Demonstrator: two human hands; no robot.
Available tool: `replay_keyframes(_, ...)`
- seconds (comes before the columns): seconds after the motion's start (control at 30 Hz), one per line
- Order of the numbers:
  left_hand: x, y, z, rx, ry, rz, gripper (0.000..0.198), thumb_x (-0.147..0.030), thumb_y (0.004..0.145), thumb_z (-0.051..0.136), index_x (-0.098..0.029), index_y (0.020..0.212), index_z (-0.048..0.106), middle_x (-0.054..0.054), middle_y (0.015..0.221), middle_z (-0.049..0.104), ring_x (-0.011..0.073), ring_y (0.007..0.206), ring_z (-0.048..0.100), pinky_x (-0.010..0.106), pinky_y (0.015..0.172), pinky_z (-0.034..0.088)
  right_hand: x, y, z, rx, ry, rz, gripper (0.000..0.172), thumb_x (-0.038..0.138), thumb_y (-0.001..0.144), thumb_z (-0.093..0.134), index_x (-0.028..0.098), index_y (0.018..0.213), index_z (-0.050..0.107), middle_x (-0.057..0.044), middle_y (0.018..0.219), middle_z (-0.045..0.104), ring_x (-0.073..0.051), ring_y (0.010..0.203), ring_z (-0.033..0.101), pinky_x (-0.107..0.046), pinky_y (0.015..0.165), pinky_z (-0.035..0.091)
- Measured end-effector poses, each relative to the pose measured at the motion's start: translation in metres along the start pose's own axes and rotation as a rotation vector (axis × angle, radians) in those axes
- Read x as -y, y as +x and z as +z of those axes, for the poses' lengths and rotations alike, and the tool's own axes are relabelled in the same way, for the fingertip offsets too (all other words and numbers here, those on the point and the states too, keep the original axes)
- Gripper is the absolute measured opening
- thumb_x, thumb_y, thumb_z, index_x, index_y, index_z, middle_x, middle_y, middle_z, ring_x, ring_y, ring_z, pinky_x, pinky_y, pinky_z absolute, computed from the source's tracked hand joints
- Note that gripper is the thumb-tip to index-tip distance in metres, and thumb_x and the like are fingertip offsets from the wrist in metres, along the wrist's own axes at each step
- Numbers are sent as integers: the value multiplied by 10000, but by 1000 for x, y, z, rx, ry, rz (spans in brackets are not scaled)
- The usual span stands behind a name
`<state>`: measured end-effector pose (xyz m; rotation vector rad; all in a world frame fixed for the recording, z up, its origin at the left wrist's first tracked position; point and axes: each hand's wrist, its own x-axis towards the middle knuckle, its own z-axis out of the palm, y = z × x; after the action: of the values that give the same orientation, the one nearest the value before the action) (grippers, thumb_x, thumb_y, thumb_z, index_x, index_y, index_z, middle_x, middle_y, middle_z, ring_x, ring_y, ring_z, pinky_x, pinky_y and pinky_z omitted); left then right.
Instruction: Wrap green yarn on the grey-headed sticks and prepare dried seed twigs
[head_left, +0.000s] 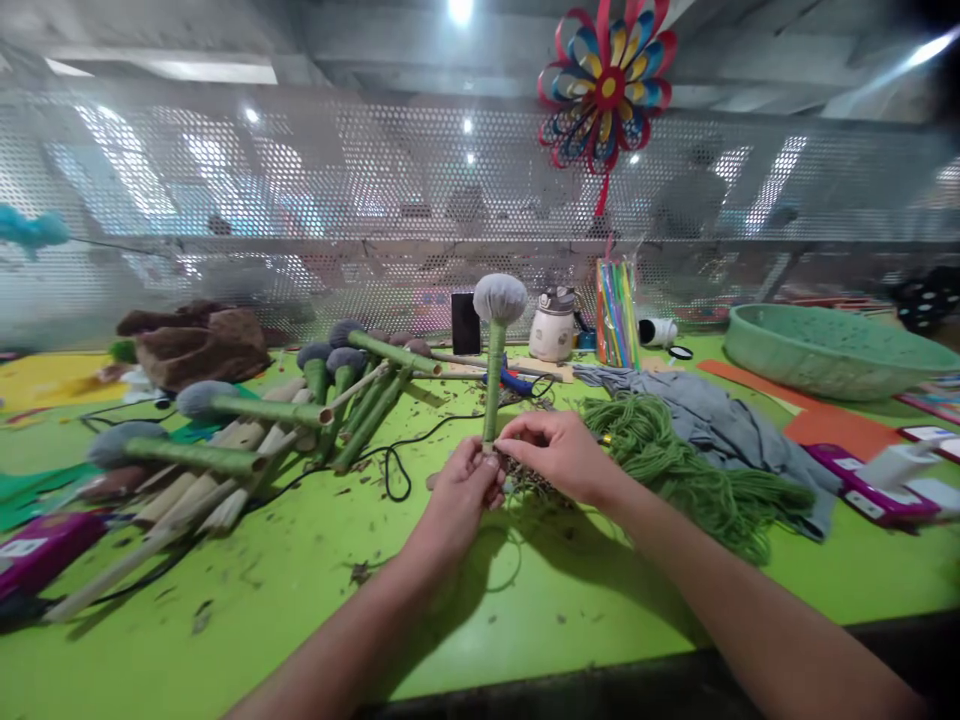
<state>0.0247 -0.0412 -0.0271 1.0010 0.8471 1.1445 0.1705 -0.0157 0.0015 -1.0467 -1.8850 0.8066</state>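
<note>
Near the middle of the table a stick wrapped in green yarn (493, 385) stands upright, topped by a round, pale grey cloth head (499, 298). My left hand (466, 478) is closed around its lower end. At that same end, my right hand (559, 452) pinches with thumb and forefinger; a thin green strand seems to run there, too fine to be sure. A loop of green yarn hangs below my hands. Beside my right forearm lies a loose heap of green yarn (675, 460). Several similar wrapped sticks with grey heads (251, 408) are piled to the left.
Bare wooden sticks (176, 510) lie under the pile at left. A black cord (397, 455) crosses the table. Grey cloth (697, 410), a green basin (832, 350) and a purple tool-like box (874, 490) are on the right. A jar (553, 325) stands behind.
</note>
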Motion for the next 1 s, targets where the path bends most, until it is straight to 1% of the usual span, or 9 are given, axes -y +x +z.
replay_keyframes(0.1, 0, -1, -3, 26, 7, 31, 91, -254, 821, 517, -169, 791, 502, -33, 667, 449, 71, 571, 385, 188, 529, 338, 2, 0, 1, -22, -24, 12, 137, 225, 762, 595, 120, 710, 666, 7, 573, 532, -84, 524, 391, -203, 479, 305)
replay_keyframes(0.23, 3, 1, -7, 45, 13, 88, 170, -286, 870, 457, -173, 742, 467, -34, 659, 422, 77, 564, 352, 199, 522, 331, 4, -1, 2, -47, -24, 35, 143, 234, 757, 601, 121, 690, 659, 5, 565, 548, -82, 503, 396, -209, 472, 308)
replay_keyframes(0.4, 2, 1, -4, 46, 18, 92, 178, -318, 857, 491, -182, 746, 463, -38, 643, 421, 80, 544, 340, 199, 501, 317, 5, -1, 3, -59, -20, 35, 135, 227, 761, 596, 125, 701, 661, 2, 578, 565, -84, 508, 420, -203, 468, 325)
replay_keyframes(0.57, -1, -1, 0, 25, 15, 81, 180, -337, 841, 515, -184, 760, 464, -39, 629, 411, 80, 528, 326, 196, 477, 295, 4, -1, 3, -68, -33, 39, 138, 224, 767, 594, 121, 703, 660, -2, 578, 561, -82, 507, 413, -199, 463, 329)
replay_keyframes(0.73, -4, -4, 3, 10, 17, 92, 170, -318, 856, 496, -187, 763, 443, -45, 630, 403, 75, 523, 321, 194, 474, 292, 3, -2, 4, -80, -34, 26, 135, 218, 773, 598, 115, 715, 662, 0, 576, 559, -78, 508, 410, -194, 466, 329)
replay_keyframes(0.87, -5, -6, 5, -10, 36, 70, 167, -328, 864, 494, -189, 787, 442, -53, 626, 397, 70, 517, 318, 189, 476, 293, 2, -2, 5, -89, -29, 20, 139, 230, 777, 597, 121, 722, 664, 2, 580, 563, -80, 510, 422, -192, 462, 329)
replay_keyframes(1.0, -4, -5, 4, -1, 37, 73, 151, -325, 869, 491, -191, 814, 447, -59, 629, 391, 65, 509, 314, 185, 473, 294, 2, -2, 5, -92, -46, 33, 139, 225, 774, 597, 120, 717, 668, 5, 573, 564, -78, 506, 421, -188, 463, 333)
